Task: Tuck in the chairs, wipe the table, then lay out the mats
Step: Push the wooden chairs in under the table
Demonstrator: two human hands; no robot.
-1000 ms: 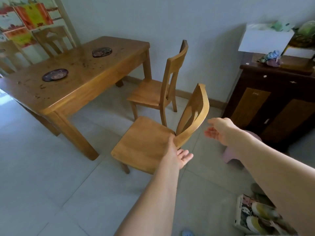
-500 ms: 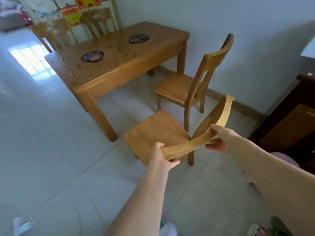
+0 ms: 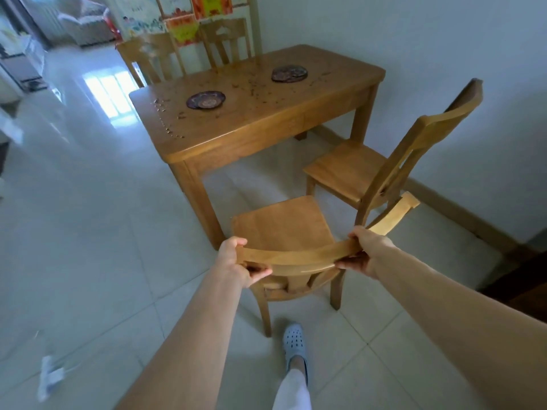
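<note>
Both arms stretched forward, left hand (image 3: 233, 260) gripping, right hand (image 3: 368, 251) gripping, fingers (image 3: 260, 274) curled under

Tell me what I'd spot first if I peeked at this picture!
Two hands come first: the left hand and right hand both grip the curved top rail of a wooden chair in the middle, which is pulled out from the wooden table. The tabletop behind is sprinkled with crumbs and has two dark round mats on it. A second chair stands out on the right, near the wall.
</note>
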